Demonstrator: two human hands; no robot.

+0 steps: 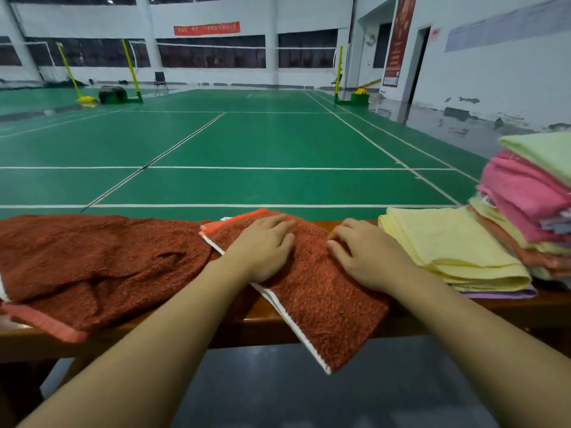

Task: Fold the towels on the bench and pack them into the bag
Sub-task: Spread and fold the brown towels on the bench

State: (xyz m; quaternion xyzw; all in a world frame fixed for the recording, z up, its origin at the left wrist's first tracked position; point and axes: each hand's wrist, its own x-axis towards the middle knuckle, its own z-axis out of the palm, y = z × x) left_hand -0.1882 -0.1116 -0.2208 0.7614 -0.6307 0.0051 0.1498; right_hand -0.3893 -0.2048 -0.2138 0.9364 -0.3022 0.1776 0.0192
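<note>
A rust-red towel (pixel 321 298) with a white edge lies across the wooden bench (pixel 265 316), its near end hanging over the front edge. My left hand (pixel 262 248) lies flat on its far part with the fingers straight. My right hand (pixel 364 257) rests on the same towel a little to the right, fingers slightly bent and pressing the cloth. A second rust-red towel (pixel 92 267) lies rumpled and unfolded on the bench to the left. No bag is in view.
Folded pale yellow towels (pixel 454 242) are stacked right of my hands, over a purple one. Further right stands a taller pile of pink, orange and light green towels (pixel 531 196). Beyond the bench stretches a green badminton court (pixel 247 143).
</note>
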